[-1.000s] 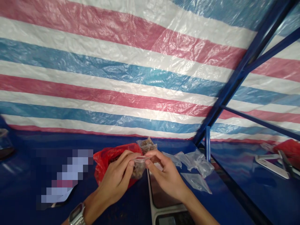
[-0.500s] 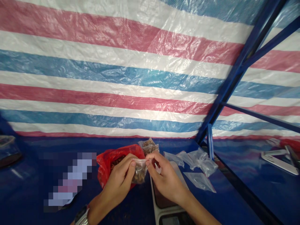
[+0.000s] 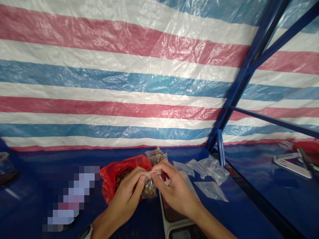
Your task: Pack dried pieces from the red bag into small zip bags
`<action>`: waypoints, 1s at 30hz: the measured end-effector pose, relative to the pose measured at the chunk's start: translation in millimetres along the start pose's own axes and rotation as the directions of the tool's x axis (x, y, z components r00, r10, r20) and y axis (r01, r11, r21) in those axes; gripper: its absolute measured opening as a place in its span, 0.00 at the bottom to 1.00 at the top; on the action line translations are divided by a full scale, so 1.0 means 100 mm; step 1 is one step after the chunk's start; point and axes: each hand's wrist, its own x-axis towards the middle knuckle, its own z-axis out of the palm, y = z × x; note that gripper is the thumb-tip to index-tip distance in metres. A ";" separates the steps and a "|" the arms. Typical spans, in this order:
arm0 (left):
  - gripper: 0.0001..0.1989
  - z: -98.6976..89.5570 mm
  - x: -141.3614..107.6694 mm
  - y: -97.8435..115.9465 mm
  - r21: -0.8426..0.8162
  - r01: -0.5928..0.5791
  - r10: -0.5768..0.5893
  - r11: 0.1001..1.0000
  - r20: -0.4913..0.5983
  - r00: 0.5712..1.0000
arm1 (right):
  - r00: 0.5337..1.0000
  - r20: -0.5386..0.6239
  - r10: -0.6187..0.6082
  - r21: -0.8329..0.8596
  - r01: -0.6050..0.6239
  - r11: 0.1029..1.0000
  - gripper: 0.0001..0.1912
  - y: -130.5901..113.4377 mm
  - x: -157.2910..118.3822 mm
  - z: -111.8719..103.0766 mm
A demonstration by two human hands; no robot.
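Note:
Between my two hands hangs a small clear zip bag (image 3: 149, 189) with brown dried pieces in its lower part. My left hand (image 3: 129, 187) pinches the bag's top edge at its left side, thumb against fingers. At the right part of the same edge, my right hand (image 3: 171, 186) pinches with thumb and forefinger. Behind my left hand stands an open red plastic bag (image 3: 107, 182) holding more brown pieces. A digital scale (image 3: 169, 225) lies under my right hand, which partly hides it. Filled small bags (image 3: 156, 155) lie just beyond my hands.
Several flat clear bags (image 3: 210, 191) lie right of the scale. A blurred-out object (image 3: 73, 197) is on the blue table at left, a dark-based container (image 3: 6, 169) at the far left. Blue metal bars (image 3: 235, 91) rise at right before a striped tarp (image 3: 112, 109).
My right thumb and fingers have shifted left along the bag's top edge, nearer my left hand. The view has turned slightly.

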 end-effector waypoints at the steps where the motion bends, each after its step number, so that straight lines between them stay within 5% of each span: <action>1: 0.14 -0.01 0.00 0.00 0.001 0.000 0.000 1.000 -0.006 1.000 | 1.000 0.004 0.008 0.008 -0.008 1.000 0.08 0.00 0.00 0.00; 11: 0.06 0.01 0.04 0.03 0.038 -0.008 0.016 0.999 -0.209 0.978 | 0.999 -0.023 0.036 0.012 -0.036 0.999 0.07 0.03 0.01 0.01; 16: 0.06 0.01 0.06 0.03 0.047 0.028 -0.014 0.999 -0.276 0.961 | 0.989 -0.018 0.149 0.115 -0.145 0.983 0.08 0.08 0.03 0.00; 30: 0.06 0.03 0.04 0.04 0.036 -0.030 0.037 0.999 -0.185 0.982 | 0.999 -0.009 0.042 0.029 -0.041 0.999 0.05 0.04 0.01 0.01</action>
